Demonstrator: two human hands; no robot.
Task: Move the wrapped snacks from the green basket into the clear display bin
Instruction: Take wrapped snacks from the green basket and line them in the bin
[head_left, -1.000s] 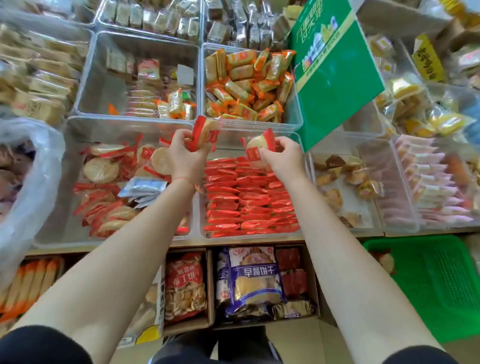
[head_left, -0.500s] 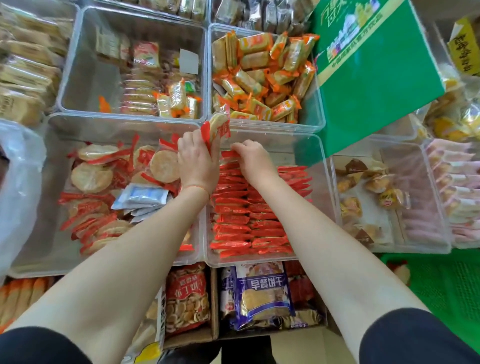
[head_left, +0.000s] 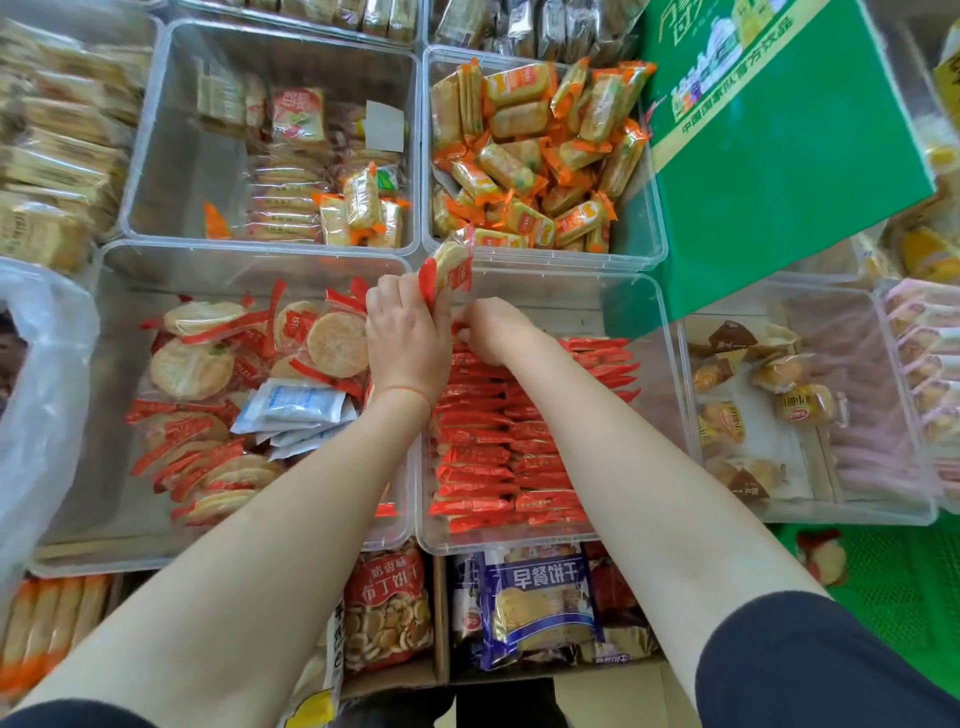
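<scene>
Left grip (head_left: 408, 338) holds wrapped snack (head_left: 448, 265) upright, edge-on, seemingly tilted right.

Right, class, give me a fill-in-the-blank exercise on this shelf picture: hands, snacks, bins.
1. The left hand holds a red-wrapped round snack upright above the ____ of the clear bins.
2. The right hand reaches into the clear bin of neatly ____ red packets.
3. The basket at the lower right is ____ in colour.

Missing words: rims; stacked; green
</scene>
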